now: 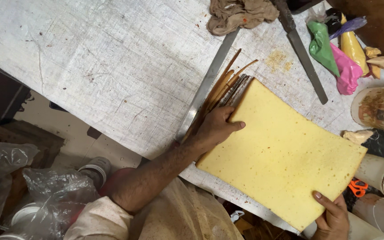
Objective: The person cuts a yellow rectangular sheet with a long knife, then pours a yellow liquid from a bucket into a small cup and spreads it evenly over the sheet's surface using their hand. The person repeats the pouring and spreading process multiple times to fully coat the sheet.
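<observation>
A large yellow sponge sheet (285,151) lies flat on a table covered in white woven cloth (112,58). Thin brown trimmed strips (227,80) lie bundled along the sheet's left edge. My left hand (216,126) is curled over the near end of these strips, with its thumb on the sponge. A long flat metal blade (207,84) lies just left of the strips. My right hand (332,218) grips the sponge's near right corner, fingers on top, where it overhangs the table's edge.
A brown rag (241,13) and a second long knife (301,53) lie at the back. Green, pink and yellow piping bags (341,58) sit at the far right. Tubs (378,106) and orange scissors (357,187) stand on the right. Plastic bags (45,191) are on the floor to the left.
</observation>
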